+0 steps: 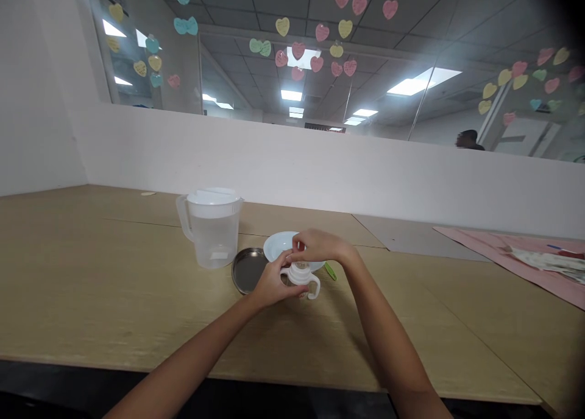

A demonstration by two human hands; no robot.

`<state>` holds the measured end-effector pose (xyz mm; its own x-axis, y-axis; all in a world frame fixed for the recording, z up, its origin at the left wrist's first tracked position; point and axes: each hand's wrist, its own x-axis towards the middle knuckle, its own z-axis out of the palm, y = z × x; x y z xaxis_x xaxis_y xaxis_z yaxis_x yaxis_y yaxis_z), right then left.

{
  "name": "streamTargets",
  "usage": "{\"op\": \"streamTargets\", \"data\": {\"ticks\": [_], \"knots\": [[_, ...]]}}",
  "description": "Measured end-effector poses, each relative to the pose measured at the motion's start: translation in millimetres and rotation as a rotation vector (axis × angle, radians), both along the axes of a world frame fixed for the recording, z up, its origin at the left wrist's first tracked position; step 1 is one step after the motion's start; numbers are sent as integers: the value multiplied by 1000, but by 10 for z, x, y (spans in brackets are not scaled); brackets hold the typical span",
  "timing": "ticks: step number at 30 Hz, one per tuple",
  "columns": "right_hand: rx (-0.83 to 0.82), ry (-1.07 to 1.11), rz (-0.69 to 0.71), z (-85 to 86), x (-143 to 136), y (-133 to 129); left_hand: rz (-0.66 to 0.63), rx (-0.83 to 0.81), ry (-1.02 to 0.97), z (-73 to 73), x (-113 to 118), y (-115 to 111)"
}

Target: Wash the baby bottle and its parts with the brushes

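My left hand (pixel 274 282) is wrapped round a small white bottle with side handles (pixel 300 275), near the middle of the table. Above the bottle's top, my right hand (pixel 313 246) has its fingers pinched together; what they hold, if anything, is too small to make out. Just behind both hands lies a white bowl (pixel 275 244), partly covered by them. A round dark metal tray (pixel 249 269) sits to the left of my left hand. The green handle of a utensil (pixel 330 271) sticks out to the right of the bottle, under my right wrist.
A clear lidded pitcher (pixel 216 233) stands behind and left of the metal tray. On the right, a pink sheet (pixel 484 245) carries a cloth and a pen. A white wall (pixel 292 163) and glass with heart-shaped notes rise behind; a person's head shows through the glass.
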<state>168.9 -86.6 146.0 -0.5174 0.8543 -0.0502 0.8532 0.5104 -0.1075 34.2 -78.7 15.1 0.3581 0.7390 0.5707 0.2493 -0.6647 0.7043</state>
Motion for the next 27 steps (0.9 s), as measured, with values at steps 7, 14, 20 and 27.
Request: {"op": "streamTargets", "data": {"ticks": [7, 14, 20, 27], "knots": [[51, -14, 31, 14, 29, -30, -28, 8, 13, 3, -8, -16], [129, 227, 219, 94, 191, -51, -34, 33, 3, -9, -5, -13], [289, 622, 141, 245, 294, -183, 7, 26, 31, -25, 0, -20], [707, 1024, -26, 222, 288, -30, -11, 172, 1, -86, -33, 25]]}}
